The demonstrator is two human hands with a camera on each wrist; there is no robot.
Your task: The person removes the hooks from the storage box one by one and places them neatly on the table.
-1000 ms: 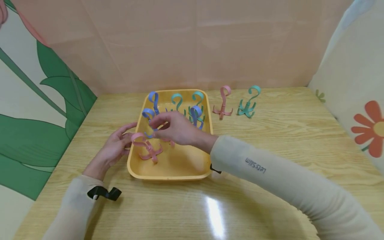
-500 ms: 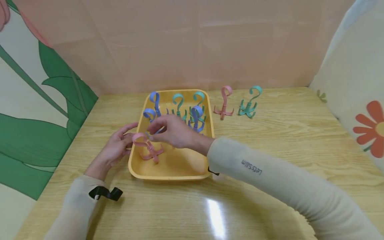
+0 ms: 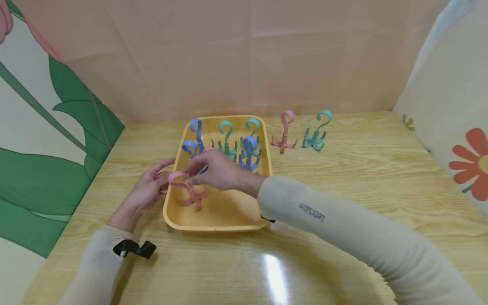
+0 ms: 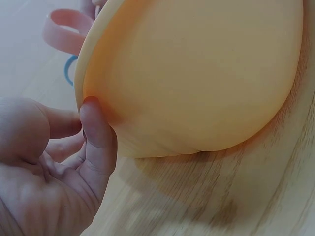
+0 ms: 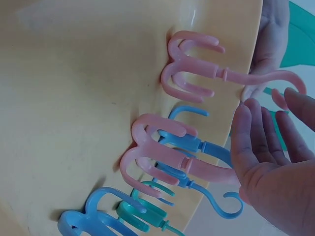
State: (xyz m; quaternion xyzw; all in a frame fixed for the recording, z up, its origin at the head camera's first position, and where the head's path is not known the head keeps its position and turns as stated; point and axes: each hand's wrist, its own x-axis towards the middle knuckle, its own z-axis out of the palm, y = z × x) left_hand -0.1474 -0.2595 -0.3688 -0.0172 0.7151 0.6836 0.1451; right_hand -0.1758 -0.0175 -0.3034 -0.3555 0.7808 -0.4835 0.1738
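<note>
A pink four-armed hanging hook [image 3: 192, 195] stands in the front left of the yellow tray [image 3: 232, 212], its curled top leaning over the left rim. Beside that top is my right hand [image 3: 217, 170]; in the right wrist view its fingers [image 5: 243, 130] are spread and hold nothing. A second pink hook [image 5: 162, 152], mostly hidden by this hand in the head view, stands just behind. My left hand [image 3: 146, 188] touches the tray's left side from outside; in the left wrist view a fingertip [image 4: 92, 115] rests against the outer wall.
Blue hooks [image 3: 198, 133] and green hooks [image 3: 227, 142] stand in the tray's back half, with another blue hook [image 3: 249, 154] at its right. A pink hook [image 3: 284, 133] and a green hook [image 3: 315, 133] stand on the wooden table [image 3: 362, 169] to the right.
My right hand has moved a little left and toward the front pink hook's curled top. My left hand stays at the tray's side, and the hooks stand where they were.
</note>
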